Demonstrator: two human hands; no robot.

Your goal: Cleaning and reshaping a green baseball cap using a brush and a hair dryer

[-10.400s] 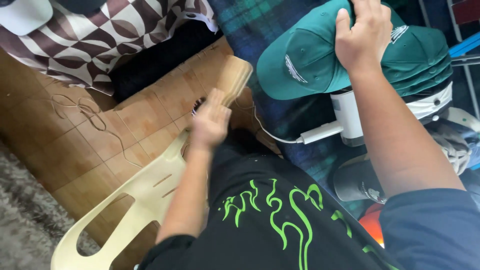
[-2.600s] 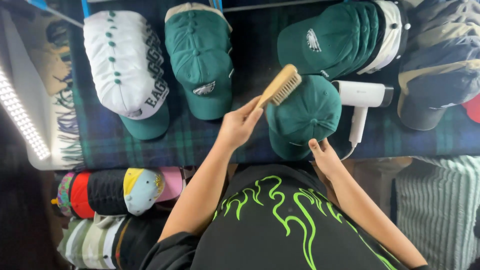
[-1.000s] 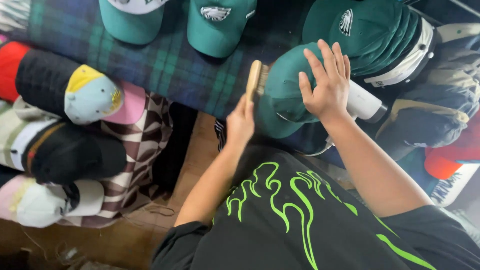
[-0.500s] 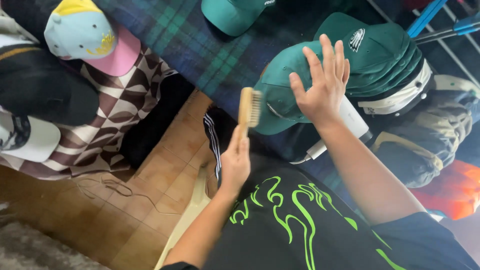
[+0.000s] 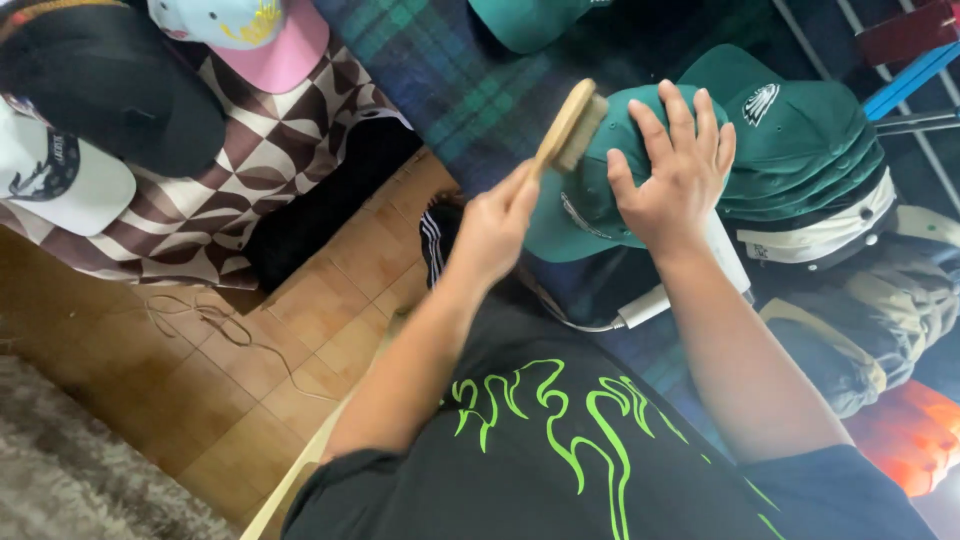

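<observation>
At frame centre, the left hand clamps a stiff wooden brush by its handle; the right hand, fingers spread, steadies a soft green cap.

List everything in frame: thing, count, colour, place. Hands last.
Wooden brush: 1, tan, in the left hand, at the green cap's edge.
Green cap: 1, dark green, under the right hand.
Cap stack: count unclear, green over white, right of that cap.
Hair dryer: 1, white, partly hidden below the right hand.
Plaid cloth: 1, blue-green, under the caps.
Patterned cloth: 1, brown-white, upper left.
Black cap: 1, on patterned cloth.
White cap: 1, left edge.
Pink-brimmed cap: 1, top.
Left hand: grips brush handle.
Right hand: flat on green cap.
</observation>
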